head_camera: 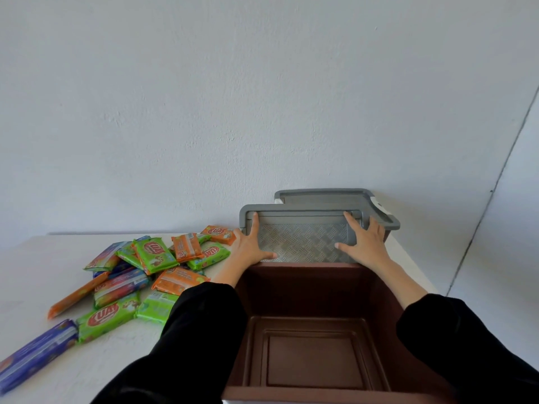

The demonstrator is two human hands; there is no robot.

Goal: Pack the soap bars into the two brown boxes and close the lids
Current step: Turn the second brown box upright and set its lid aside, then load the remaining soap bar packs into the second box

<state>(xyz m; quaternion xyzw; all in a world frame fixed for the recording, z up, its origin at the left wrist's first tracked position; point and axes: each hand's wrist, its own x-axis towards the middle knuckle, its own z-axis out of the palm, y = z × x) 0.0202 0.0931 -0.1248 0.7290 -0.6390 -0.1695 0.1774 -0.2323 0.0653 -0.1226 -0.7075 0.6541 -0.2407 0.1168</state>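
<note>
An open brown box [315,290] stands right in front of me, with nothing inside it. Beyond its far edge I hold a grey lid [303,240] with a ribbed panel, tilted toward me. My left hand [250,246] grips its left side and my right hand [364,243] grips its right side. Behind the lid sits a second box [388,234], mostly hidden, covered by its own grey lid [323,196]. Several wrapped soap bars [151,272] in green, orange and blue lie in a loose heap on the table to the left.
The white table [35,275] ends at a plain pale wall [262,97] behind the boxes. A blue soap bar [32,357] lies near the table's front left edge. The table's right edge runs close to the boxes.
</note>
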